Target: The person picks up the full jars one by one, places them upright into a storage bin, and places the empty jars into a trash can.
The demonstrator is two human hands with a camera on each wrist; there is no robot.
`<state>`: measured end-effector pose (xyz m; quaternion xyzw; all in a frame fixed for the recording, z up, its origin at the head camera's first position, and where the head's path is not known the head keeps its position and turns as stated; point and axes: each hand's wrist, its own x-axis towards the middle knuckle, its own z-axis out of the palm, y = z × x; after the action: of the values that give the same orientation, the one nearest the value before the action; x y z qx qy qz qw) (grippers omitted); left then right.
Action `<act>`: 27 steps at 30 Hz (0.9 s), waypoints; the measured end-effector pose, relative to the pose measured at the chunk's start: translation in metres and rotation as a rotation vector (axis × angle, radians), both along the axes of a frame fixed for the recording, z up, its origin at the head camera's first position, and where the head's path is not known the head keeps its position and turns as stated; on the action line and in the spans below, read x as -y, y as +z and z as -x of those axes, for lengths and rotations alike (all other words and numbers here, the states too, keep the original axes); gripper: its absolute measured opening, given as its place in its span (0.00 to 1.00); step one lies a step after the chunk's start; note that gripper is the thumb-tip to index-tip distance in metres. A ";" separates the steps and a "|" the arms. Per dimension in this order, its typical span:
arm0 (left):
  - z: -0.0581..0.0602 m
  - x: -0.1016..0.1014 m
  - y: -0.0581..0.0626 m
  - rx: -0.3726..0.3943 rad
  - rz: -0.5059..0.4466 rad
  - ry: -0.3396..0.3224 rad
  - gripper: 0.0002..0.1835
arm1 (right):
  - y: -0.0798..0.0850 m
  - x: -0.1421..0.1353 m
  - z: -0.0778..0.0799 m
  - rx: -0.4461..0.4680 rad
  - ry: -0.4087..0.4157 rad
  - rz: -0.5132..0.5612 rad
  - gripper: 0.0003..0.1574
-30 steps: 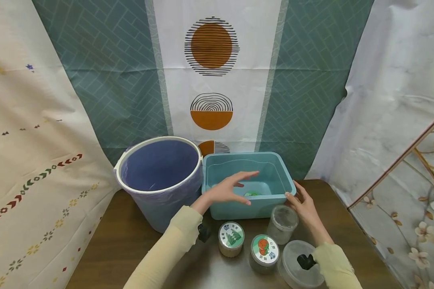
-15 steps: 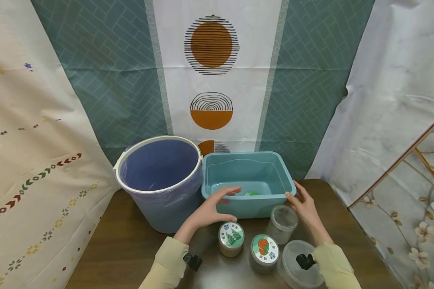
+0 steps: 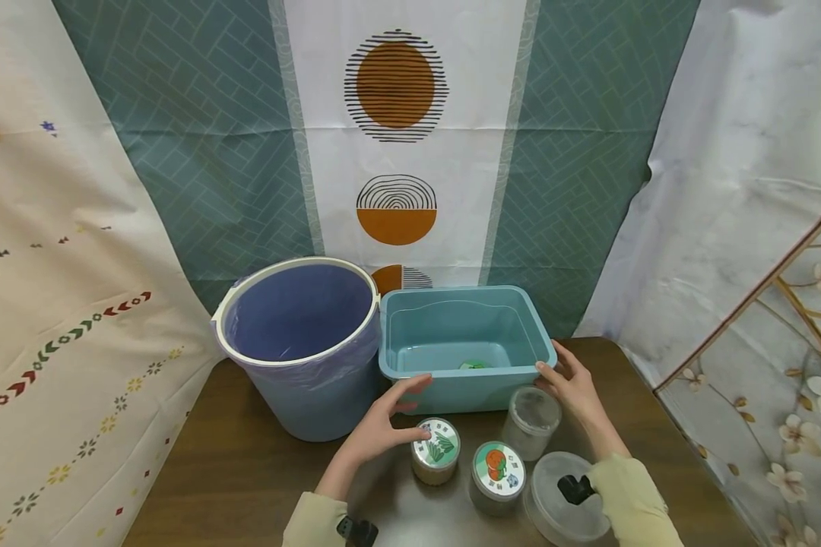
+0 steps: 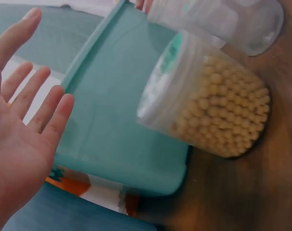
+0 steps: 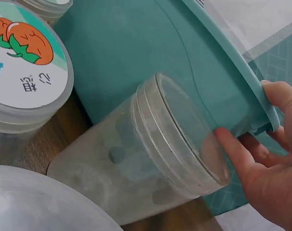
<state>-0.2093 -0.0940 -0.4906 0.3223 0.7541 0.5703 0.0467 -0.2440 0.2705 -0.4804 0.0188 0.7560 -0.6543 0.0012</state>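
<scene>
Beside my left fingers (image 3: 410, 384), spread wide, the head view shows the bead jar (image 3: 435, 472); a second ago they reached over the tub (image 3: 465, 393). Left wrist: they're clear of the jar; I judge a sideways brush could tip it. Right wrist: my right fingers (image 5: 234, 151) grip the tub's corner; a slip could knock the clear jar (image 5: 100, 168) beside them.

The orange-fruit jar lid (image 5: 32, 72) reads "心想", upside down

The left hand (image 3: 375, 431) has drawn back from over the teal bin (image 3: 461, 389) to near the green-labelled jar (image 3: 441, 450).
</scene>
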 end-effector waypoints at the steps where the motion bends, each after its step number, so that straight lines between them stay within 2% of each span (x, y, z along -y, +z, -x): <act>1: -0.001 0.001 -0.003 0.001 -0.002 0.009 0.45 | 0.000 0.001 0.000 0.001 -0.002 0.005 0.48; 9: -0.006 0.005 -0.026 0.010 0.024 0.075 0.43 | -0.004 0.005 -0.001 0.002 -0.052 0.033 0.48; 19: -0.008 0.004 -0.048 0.063 0.066 0.110 0.43 | -0.004 0.006 -0.002 0.015 -0.074 0.029 0.47; 27: -0.007 0.001 -0.067 0.098 0.061 0.121 0.44 | -0.002 0.007 -0.002 0.016 -0.073 0.022 0.47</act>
<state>-0.2028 -0.0946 -0.5571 0.2463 0.7861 0.5638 0.0590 -0.2424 0.2638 -0.4826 0.0518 0.7474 -0.6621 -0.0164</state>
